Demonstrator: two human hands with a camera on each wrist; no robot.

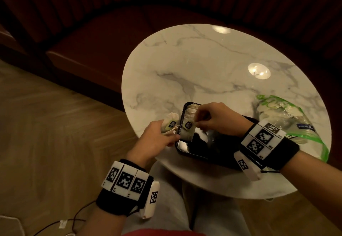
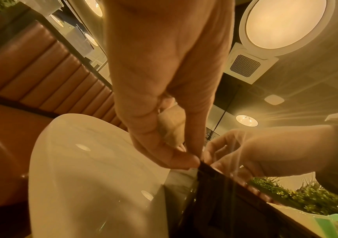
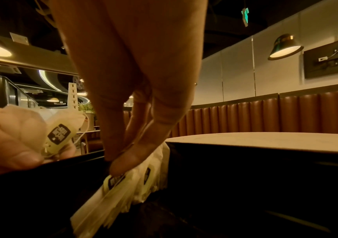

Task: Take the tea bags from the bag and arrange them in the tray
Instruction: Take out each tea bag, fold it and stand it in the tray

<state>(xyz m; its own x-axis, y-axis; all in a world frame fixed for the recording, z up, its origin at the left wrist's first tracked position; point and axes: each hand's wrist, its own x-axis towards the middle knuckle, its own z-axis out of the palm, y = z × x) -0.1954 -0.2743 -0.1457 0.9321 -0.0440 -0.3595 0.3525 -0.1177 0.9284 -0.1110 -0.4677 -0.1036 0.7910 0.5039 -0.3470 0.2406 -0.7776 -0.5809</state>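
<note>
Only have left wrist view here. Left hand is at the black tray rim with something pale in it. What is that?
Observer: A tea bag with a dark tag, held in the left hand just outside the tray.
Operator: Right hand doing anything?
Observer: The right hand pinches another tea bag and lowers it into the tray's left end.
Operator: Any already placed?
Observer: Yes, a row of tea bags stands behind that one.
Operator: Source bag?
Observer: The clear plastic bag with green print lies to the right on the table.

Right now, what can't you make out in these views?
- How many tea bags stand in the black metal tray: head view, right hand covers them.
- What remains in the green-printed plastic bag: head view, glare and crumpled film.
- Tag lettering: too small and blurred.
</note>
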